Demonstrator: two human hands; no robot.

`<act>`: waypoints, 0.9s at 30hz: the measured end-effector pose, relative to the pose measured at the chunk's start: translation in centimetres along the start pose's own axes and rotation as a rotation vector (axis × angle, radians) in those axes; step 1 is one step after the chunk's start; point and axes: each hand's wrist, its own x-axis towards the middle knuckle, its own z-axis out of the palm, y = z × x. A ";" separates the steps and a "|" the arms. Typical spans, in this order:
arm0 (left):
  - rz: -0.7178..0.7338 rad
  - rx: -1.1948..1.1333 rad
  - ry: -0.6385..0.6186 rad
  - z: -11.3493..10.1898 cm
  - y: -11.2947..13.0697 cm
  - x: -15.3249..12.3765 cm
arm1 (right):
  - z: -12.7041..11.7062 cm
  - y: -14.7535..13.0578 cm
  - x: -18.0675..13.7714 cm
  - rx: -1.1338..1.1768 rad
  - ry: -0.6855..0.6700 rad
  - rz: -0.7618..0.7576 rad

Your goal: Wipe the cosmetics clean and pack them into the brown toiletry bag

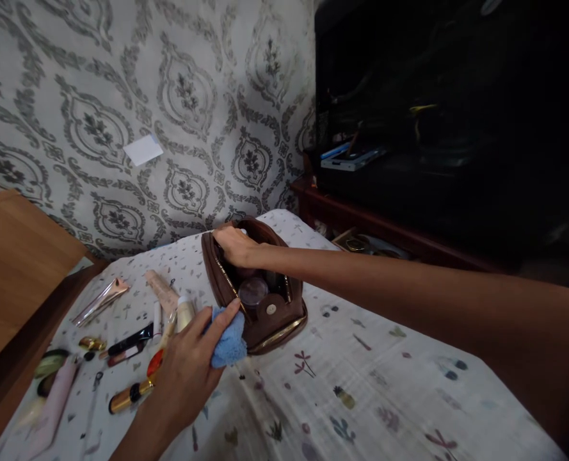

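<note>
A brown cosmetic bag point(277, 323) lies unzipped on the patterned sheet, its gold zipper edges spread apart. Inside it I see a round clear-lidded container point(253, 292); other contents are dark. My right hand point(236, 245) reaches into the far end of the bag, by its left rim, with the fingers mostly hidden. My left hand point(191, 358) is closed on a blue cloth point(230, 342) at the bag's near left side, index finger stretched toward the opening. Close to the left hand are a cream tube point(185, 312) and a gold-and-black lipstick tube point(129, 397).
Several cosmetics lie on the left of the sheet, among them a pink tube point(56, 400), a shiny rose-gold tube point(102, 301) and a green round compact point(51, 362). A wooden board point(20, 269) stands at left. A large dark screen point(432, 128) is on a red-brown stand point(356, 214) at right.
</note>
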 end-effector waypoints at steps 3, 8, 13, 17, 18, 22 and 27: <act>-0.006 0.003 0.005 0.1 0.0 -0.1 | 0.0 0.6 0.4 -0.010 0.028 -0.016; -0.015 -0.003 0.013 0.0 0.0 -0.1 | -0.3 1.5 0.6 -0.004 0.085 -0.024; -0.030 0.003 -0.041 -0.5 0.1 -0.1 | -2.0 1.3 -1.2 0.045 0.186 -0.038; -0.050 -0.054 -0.052 -0.4 0.0 -0.2 | -2.6 0.2 -6.4 0.146 0.278 -0.139; -0.049 -0.060 -0.043 -0.3 -0.1 -0.2 | -2.4 -0.1 -8.1 0.164 0.312 -0.180; -0.020 -0.051 0.024 0.3 -0.4 -0.7 | 0.4 -1.0 -14.7 0.147 0.268 -0.458; -0.018 -0.198 0.152 0.5 -0.5 -1.5 | 5.4 -1.2 -18.7 0.118 0.231 -0.624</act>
